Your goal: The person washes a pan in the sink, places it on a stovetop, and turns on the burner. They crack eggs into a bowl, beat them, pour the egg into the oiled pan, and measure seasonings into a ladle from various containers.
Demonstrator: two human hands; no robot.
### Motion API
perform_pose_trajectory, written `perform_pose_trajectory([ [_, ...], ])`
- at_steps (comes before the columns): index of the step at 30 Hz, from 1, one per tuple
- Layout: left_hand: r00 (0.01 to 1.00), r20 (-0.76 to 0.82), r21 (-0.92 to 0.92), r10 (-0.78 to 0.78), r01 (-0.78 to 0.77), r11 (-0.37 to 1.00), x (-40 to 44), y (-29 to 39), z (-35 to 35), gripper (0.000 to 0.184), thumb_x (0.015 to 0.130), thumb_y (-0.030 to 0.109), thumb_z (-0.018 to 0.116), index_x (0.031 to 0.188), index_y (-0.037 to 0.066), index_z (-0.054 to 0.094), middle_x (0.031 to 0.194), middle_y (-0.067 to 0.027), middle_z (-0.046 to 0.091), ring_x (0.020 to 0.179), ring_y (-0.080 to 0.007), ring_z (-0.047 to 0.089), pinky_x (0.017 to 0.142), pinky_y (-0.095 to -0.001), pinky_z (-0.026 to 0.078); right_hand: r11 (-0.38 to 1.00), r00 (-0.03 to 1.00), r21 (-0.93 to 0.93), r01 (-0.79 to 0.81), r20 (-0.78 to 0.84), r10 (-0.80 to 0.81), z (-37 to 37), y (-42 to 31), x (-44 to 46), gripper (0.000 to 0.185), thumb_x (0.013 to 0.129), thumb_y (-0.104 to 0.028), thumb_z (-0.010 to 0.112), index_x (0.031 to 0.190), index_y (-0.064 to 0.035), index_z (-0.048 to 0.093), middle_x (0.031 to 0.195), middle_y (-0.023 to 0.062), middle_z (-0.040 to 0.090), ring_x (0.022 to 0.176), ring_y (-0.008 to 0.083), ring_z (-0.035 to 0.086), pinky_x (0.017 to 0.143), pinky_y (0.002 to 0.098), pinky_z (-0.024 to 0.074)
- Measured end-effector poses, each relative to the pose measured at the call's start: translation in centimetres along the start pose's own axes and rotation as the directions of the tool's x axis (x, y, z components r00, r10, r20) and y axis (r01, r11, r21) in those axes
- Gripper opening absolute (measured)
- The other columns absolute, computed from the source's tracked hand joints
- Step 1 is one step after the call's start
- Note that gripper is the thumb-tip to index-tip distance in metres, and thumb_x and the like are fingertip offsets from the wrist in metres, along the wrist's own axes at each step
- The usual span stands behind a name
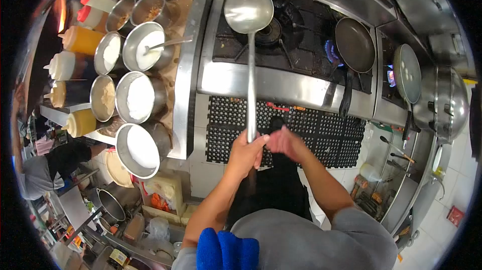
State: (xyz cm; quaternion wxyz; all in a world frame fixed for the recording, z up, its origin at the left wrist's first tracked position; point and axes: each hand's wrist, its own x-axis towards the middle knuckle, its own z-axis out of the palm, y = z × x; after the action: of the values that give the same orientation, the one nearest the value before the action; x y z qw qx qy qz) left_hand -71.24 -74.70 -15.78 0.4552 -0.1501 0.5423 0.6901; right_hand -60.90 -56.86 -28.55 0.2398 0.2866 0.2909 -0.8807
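Note:
A large metal ladle (249, 10) with a long handle hangs over the left part of the black stove top (311, 24). My left hand (245, 153) is wrapped round the lower end of its handle. Just right of the handle is my right hand (285, 143), blurred by motion, its fingers near the left hand; whether it touches the handle is unclear. Beyond the hands, a dark frying pan (355, 44) rests on the stove beside a blue flame.
Steel containers (138, 150) of white contents and squeeze bottles (83, 122) line the left counter. At right sit a second pan (406, 73) and a domed steel vessel (449, 102). A black perforated mat (326, 142) covers the floor. Another person (40, 169) is at far left.

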Motion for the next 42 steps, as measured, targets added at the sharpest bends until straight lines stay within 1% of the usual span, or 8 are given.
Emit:
perform_pose_trajectory([
  [5,0.953,0.283,-0.081,0.113,-0.094,0.992,3.9,0.3,2.5,0.017,0.087,0.017,0.060,0.091,0.006,0.048,0.060,-0.0015,0.048,0.053,-0.0110,0.047,0.043,-0.0243,0.037,0.884,0.966,-0.410,0.224,0.212,-0.147,10.2,-0.5,-6.6,0.032,0.093,-0.028,0.050,0.109,-0.0003,0.047,0.098,0.0106,0.059,0.094,0.0191,0.058,0.084,0.0351,0.0464],
  [14,0.803,0.567,0.406,0.182,-0.465,0.787,5.6,1.5,4.6,0.050,0.097,0.040,0.035,0.123,0.000,0.049,0.123,-0.0101,0.051,0.109,-0.0208,0.049,0.093,-0.0300,0.038,0.704,0.693,-0.600,0.380,-0.320,-0.646,11.4,-3.6,-9.0,0.025,0.084,-0.006,0.051,0.108,-0.0010,0.045,0.069,0.0016,0.049,0.044,0.0084,0.043,0.041,0.0231,0.0351],
  [20,0.959,0.283,0.738,-0.022,-0.203,0.644,1.1,-7.2,-7.5,0.043,0.093,0.040,0.047,0.110,0.002,0.059,0.087,-0.0064,0.065,0.078,-0.0173,0.060,0.076,-0.0292,0.046,0.658,0.504,-0.608,0.444,-0.438,-0.744,7.3,-6.5,-16.0,0.017,0.086,-0.008,0.051,0.102,-0.0031,0.048,0.061,0.0016,0.048,0.042,0.0088,0.044,0.039,0.0251,0.0365],
  [22,0.991,0.090,0.873,-0.097,-0.032,0.486,-2.2,-9.8,-11.1,0.038,0.091,0.038,0.046,0.098,0.004,0.062,0.083,-0.0110,0.064,0.080,-0.0215,0.062,0.073,-0.0319,0.047,0.604,0.384,-0.737,0.304,-0.485,-0.786,4.0,-8.5,-18.9,0.018,0.085,-0.012,0.054,0.100,-0.0026,0.051,0.066,0.0070,0.054,0.047,0.0150,0.052,0.044,0.0298,0.0415],
  [24,0.874,0.423,0.895,0.238,-0.445,0.043,-2.8,-17.4,-19.5,0.036,0.090,0.037,0.045,0.093,0.005,0.063,0.090,-0.0151,0.064,0.085,-0.0282,0.062,0.075,-0.0362,0.047,0.476,0.222,-0.875,0.092,-0.448,-0.866,-0.4,-10.1,-21.3,0.020,0.082,-0.013,0.055,0.098,-0.0013,0.052,0.066,0.0092,0.056,0.050,0.0177,0.055,0.047,0.0318,0.0438],
  [26,0.930,0.307,0.936,-0.201,-0.334,-0.114,-5.4,-17.3,-19.8,0.036,0.089,0.036,0.045,0.097,0.006,0.064,0.101,-0.0178,0.063,0.092,-0.0332,0.061,0.080,-0.0389,0.047,0.338,0.105,-0.937,-0.084,-0.346,-0.932,-5.0,-11.1,-22.6,0.021,0.080,-0.013,0.055,0.097,-0.0004,0.053,0.068,0.0114,0.057,0.054,0.0210,0.056,0.052,0.0335,0.0449],
  [35,0.903,-0.369,0.683,0.218,0.104,0.723,-11.3,-21.3,-9.9,0.035,0.085,0.034,0.057,0.102,0.003,0.062,0.091,-0.0137,0.066,0.085,-0.0204,0.064,0.078,-0.0316,0.047,0.380,0.216,-0.884,-0.273,-0.441,-0.871,-17.2,-14.6,-23.0,0.029,0.079,-0.022,0.056,0.101,-0.0027,0.052,0.080,0.0200,0.061,0.077,0.0399,0.059,0.070,0.0466,0.0453],
  [42,0.891,-0.397,0.615,0.221,0.079,0.785,-15.2,-27.3,6.0,0.035,0.086,0.032,0.058,0.106,0.003,0.061,0.095,-0.0162,0.065,0.089,-0.0257,0.064,0.077,-0.0353,0.049,0.183,0.225,-0.939,-0.290,-0.253,-0.941,-23.6,-14.2,-22.8,0.044,0.086,-0.021,0.058,0.124,-0.0035,0.044,0.117,0.0203,0.050,0.106,0.0382,0.050,0.087,0.0420,0.0429],
])
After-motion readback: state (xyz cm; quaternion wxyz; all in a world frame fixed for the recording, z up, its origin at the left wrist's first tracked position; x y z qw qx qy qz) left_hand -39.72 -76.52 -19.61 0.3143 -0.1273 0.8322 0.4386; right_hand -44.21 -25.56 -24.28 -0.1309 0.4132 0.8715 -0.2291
